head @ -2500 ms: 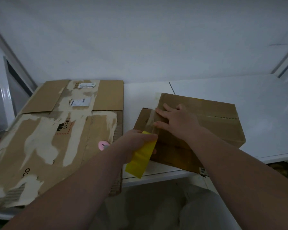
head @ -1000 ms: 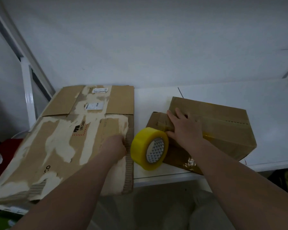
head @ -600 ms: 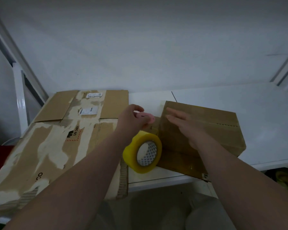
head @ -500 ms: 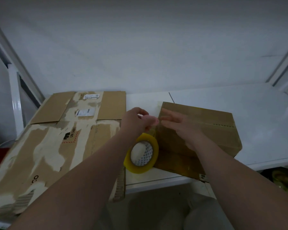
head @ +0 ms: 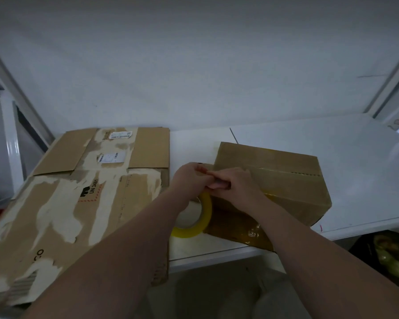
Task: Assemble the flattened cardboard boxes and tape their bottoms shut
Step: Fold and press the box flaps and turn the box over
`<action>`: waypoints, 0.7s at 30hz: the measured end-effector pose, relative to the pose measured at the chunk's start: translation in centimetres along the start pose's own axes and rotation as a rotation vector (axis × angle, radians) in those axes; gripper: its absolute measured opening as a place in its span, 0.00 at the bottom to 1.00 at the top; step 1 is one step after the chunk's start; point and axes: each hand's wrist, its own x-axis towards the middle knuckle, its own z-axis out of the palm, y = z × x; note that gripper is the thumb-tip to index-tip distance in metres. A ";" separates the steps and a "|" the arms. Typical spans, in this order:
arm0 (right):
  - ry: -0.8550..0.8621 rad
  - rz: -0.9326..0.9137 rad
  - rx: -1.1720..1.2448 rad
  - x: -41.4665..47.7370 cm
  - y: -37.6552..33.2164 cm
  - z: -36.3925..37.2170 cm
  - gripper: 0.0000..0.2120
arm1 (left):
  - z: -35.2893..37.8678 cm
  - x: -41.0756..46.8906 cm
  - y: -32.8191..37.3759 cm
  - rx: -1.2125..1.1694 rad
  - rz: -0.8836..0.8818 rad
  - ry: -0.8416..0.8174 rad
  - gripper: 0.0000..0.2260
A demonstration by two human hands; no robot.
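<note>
Looking down past both forearms: the tape (head: 205, 216) stands on edge right under the hands, close to the counter's (head: 366, 180) front edge and just beside the near-left side of the box (head: 283, 180). Just above it the left hand (head: 189, 179) and right hand (head: 236, 184) meet fingertip to fingertip at the box's left end. The right hand's fingers are curled and, as far as I can see, pinching the strip that comes up off the tape. The left hand is curled too, but whether it's got hold of anything I honestly can't tell.

Handling-wise, my guess is the box is empty, so it's light and will skid on that glossy counter unless a palm pins it. The walls are stiff but the flaps bend, so press along the seam. The strip is thin and sticky and folds onto itself, so keep it taut.

The box's near corner sits right at the front edge, so not much slack there. Left of the left hand lies flat cardboard (head: 78, 203), and its near end seems to overhang. Right of and beyond the right hand there's plenty of bare counter, then the wall (head: 194, 65).
</note>
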 end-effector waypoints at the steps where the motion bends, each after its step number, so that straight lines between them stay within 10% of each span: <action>1: 0.005 -0.005 0.019 -0.1 0.1 -0.1 0.14 | -0.1 0.2 0.0 0.000 0.028 0.028 0.10; 5: 0.012 0.106 0.131 -0.3 -0.2 -1.0 0.15 | -1.4 1.7 -0.6 0.230 0.085 0.270 0.13; 13: -0.022 0.222 0.306 -0.1 -0.1 -1.7 0.14 | -2.9 2.4 -0.7 0.691 -0.102 -0.215 0.16; 21: -0.013 0.227 0.579 0.2 0.2 -1.2 0.11 | -4.0 -1.3 -1.0 0.096 -0.430 -0.362 0.24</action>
